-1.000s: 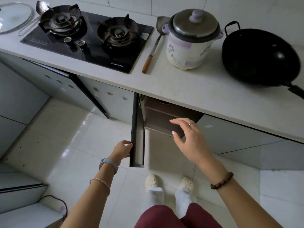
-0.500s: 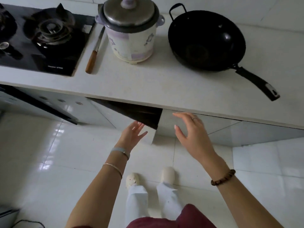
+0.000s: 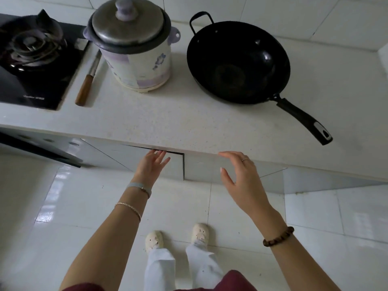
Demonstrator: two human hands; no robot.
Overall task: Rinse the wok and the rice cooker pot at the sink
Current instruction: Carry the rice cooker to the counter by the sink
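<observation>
My left hand [image 3: 152, 164] reaches forward in the middle of the frame, palm down, with the fingers straight and a little spread. Their tips lie at the top of a pale cabinet door [image 3: 176, 166], just under the dark gap along its upper edge, and the hand grips nothing. My right hand [image 3: 239, 175] hangs to the right of it before the next door panel, fingers loosely curved and thumb held apart, also holding nothing and close below the countertop [image 3: 178, 122] lip. A pale band [image 3: 139, 186] and a thin chain [image 3: 129, 208] circle my left wrist, and a bead bracelet [image 3: 278, 237] the right. The only writing is small pale print on the front of the black hob [image 3: 31, 59] at upper left, too blurred to read. The wok [image 3: 237, 61] sits on the counter at upper right, its long handle [image 3: 304, 120] pointing toward the lower right, well short of the counter edge. The rice cooker [image 3: 136, 59] stands just left of it with its lid [image 3: 128, 24] on, so the pot inside is hidden. A wooden-handled utensil [image 3: 86, 87] lies between cooker and hob. Bare counter runs along the front edge, and white floor tiles [image 3: 63, 206] spread either side of my feet.
</observation>
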